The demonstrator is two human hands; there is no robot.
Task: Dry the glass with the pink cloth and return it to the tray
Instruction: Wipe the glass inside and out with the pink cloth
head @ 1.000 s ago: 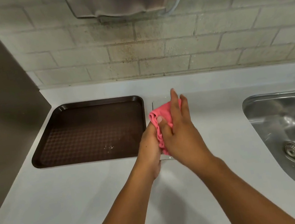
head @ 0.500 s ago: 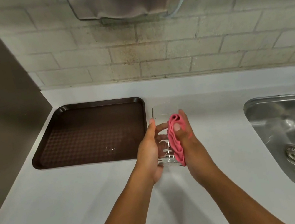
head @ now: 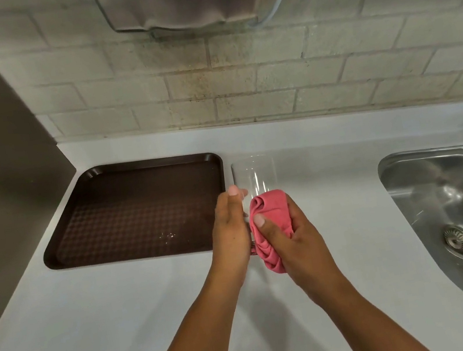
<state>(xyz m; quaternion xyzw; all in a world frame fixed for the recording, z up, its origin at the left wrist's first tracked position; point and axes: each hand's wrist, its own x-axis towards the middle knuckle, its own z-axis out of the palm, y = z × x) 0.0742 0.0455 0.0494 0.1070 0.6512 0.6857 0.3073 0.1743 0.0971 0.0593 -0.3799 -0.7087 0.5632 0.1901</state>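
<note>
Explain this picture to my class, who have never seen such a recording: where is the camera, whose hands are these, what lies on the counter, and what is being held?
The camera sits on a person's head, looking down at their own bare hands. The left hand steadies a clear glass; the right hand presses a bunched pink cloth against it. Both are held above a white counter. To the left lies a brown tray, holding only some droplets; to the right is a steel sink.
</note>
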